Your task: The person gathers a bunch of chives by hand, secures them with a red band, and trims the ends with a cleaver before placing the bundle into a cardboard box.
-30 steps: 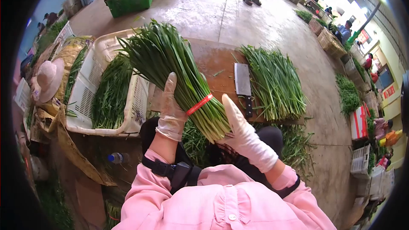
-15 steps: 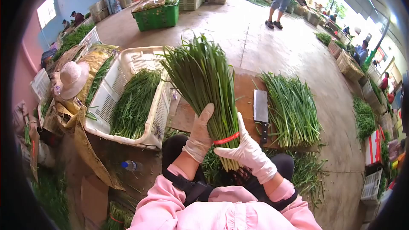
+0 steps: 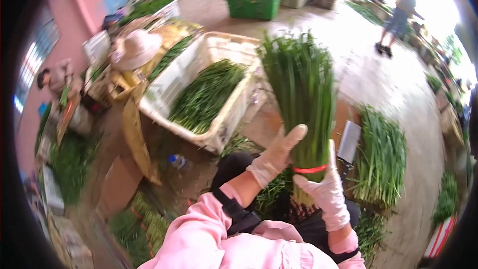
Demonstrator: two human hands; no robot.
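A large bundle of garlic chives (image 3: 301, 89) stands nearly upright before me, a red band (image 3: 309, 169) round its lower stalks. My gloved left hand (image 3: 280, 153) is wrapped against the bundle's left side above the band. My gloved right hand (image 3: 324, 193) grips the right side near the band, thumb across the stalk ends. To the right, a cleaver (image 3: 349, 138) with a black handle lies on a brown board (image 3: 343, 112), partly hidden by the bundle. Beside it is a loose pile of chives (image 3: 379, 157).
A white plastic crate (image 3: 215, 142) holding more chives stands at left, with a pale hat (image 3: 142, 47) beyond. A blue-capped bottle (image 3: 179, 162) and banded bundles (image 3: 152, 224) lie lower left. Behind are a green crate (image 3: 253, 6) and a standing person (image 3: 402, 7).
The view has swung left, so the surroundings appear shifted right. The bundle is more upright than before, still held by both hands.
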